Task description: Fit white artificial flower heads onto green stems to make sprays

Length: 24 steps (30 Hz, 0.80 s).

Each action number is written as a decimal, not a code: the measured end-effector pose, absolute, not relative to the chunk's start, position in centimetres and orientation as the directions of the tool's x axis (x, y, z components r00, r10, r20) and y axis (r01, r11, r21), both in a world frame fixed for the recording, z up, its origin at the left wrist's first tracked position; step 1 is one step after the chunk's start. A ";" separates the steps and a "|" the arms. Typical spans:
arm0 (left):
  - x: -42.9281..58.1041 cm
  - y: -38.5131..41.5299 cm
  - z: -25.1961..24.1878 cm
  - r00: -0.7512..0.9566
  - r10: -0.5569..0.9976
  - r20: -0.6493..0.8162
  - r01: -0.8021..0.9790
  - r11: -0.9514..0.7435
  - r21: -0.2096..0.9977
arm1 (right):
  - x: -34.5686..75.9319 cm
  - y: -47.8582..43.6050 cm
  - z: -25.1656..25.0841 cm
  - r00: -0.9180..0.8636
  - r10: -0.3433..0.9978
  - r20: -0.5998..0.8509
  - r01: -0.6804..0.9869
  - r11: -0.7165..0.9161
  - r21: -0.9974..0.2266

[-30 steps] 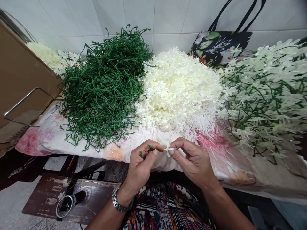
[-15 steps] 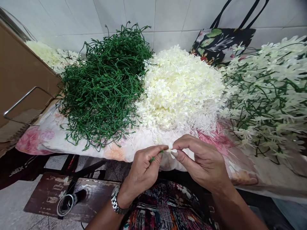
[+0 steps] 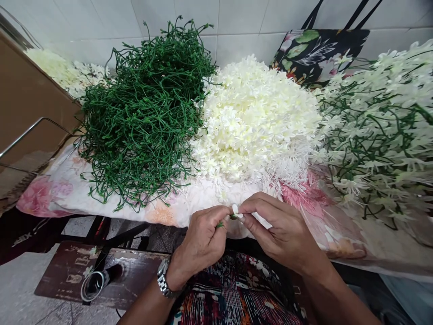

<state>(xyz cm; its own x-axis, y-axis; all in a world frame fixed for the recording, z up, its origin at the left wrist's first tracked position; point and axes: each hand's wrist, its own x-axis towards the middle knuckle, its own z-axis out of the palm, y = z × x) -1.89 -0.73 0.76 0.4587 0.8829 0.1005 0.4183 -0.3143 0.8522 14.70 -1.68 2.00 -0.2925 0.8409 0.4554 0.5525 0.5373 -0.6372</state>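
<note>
My left hand (image 3: 207, 232) pinches a green plastic stem (image 3: 220, 224), most of it hidden by the fingers. Between thumb and forefinger of my right hand (image 3: 274, 225) is a small white artificial flower (image 3: 237, 210), held against the stem's tip. Both hands meet over the front edge of the floral cloth (image 3: 199, 203). Behind them rises a heap of loose white blossoms (image 3: 253, 122). To its left lies a tangled pile of green stems (image 3: 149, 113). At the right is a mass of white flowers on green stems (image 3: 379, 131).
A cardboard box (image 3: 37, 99) with a metal wire handle stands at the left. Below the cloth, a brown wooden bench (image 3: 135, 275) carries a cup (image 3: 93, 285). A black floral bag (image 3: 318, 56) leans against the tiled wall (image 3: 240, 18).
The flower has turned and sits closer to my left fingertips, with my right hand shifted slightly left. The view has tilted down a little.
</note>
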 end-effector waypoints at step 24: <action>-0.7 -0.9 -0.1 0.331 0.915 0.231 0.518 -0.381 0.766 | 13.3 -1.8 0.7 -0.181 0.871 0.458 0.609 0.465 -0.643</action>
